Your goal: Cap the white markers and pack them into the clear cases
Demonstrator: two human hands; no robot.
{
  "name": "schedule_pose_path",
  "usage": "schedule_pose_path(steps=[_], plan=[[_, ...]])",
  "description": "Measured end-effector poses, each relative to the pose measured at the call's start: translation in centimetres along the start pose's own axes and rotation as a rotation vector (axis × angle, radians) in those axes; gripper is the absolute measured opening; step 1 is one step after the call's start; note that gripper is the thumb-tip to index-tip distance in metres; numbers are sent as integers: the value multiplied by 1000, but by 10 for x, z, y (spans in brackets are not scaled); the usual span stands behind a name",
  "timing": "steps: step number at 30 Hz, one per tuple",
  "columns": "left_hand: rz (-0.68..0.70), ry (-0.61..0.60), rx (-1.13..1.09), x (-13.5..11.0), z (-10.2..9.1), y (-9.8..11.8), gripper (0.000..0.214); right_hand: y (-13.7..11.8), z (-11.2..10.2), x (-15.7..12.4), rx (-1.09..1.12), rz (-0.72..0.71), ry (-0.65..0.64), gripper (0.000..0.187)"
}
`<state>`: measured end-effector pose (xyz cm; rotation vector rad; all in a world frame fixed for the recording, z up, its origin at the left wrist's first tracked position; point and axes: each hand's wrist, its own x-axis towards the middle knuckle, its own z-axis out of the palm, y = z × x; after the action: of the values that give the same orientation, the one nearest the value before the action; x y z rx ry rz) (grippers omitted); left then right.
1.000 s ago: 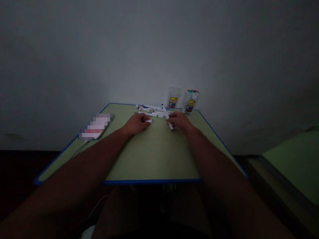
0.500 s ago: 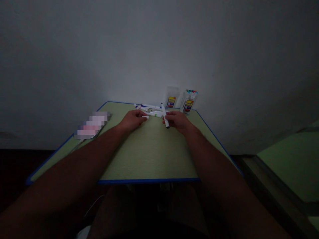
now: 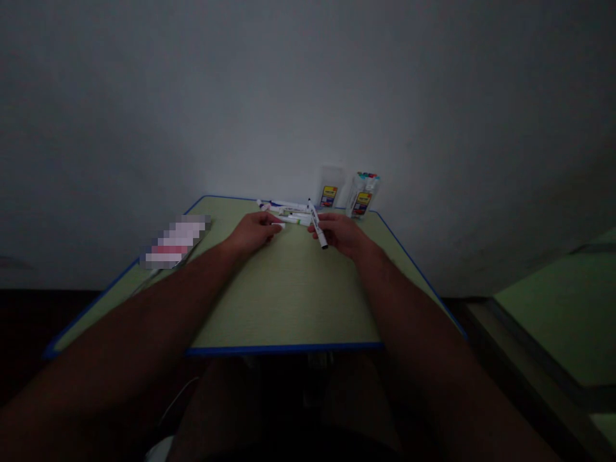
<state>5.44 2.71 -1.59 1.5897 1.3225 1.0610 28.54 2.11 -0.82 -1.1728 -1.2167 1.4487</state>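
My left hand [image 3: 255, 231] is closed in a pinch at the left of the loose markers. A short white piece [image 3: 278, 224] shows between its thumb and fingers; whether this is a cap or a marker's end I cannot tell. My right hand [image 3: 341, 232] grips a white marker [image 3: 316, 223] with dark ends. That marker slants, its narrow dark tip up toward the wall and its black end down toward me. Behind and between both hands lies a loose pile of white markers [image 3: 291, 207], one with a green band [image 3: 298, 221].
A clear plastic case [image 3: 330, 186] stands against the wall. Beside it, a second case [image 3: 364, 196] holds several markers with coloured tops. A blurred-out flat device [image 3: 176, 242] with a cable lies on the left of the blue-edged table [image 3: 289, 301].
The marker in my right hand has turned slightly, its upper tip swinging left and dark lettering now showing on its side. My left hand keeps its pinch.
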Motion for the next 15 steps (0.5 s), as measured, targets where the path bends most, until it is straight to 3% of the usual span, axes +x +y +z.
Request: schedule_pose_path(steps=[15], plan=[[-14, 10, -42, 3, -1, -4, 10, 2, -1, 3, -20, 7, 11, 16]])
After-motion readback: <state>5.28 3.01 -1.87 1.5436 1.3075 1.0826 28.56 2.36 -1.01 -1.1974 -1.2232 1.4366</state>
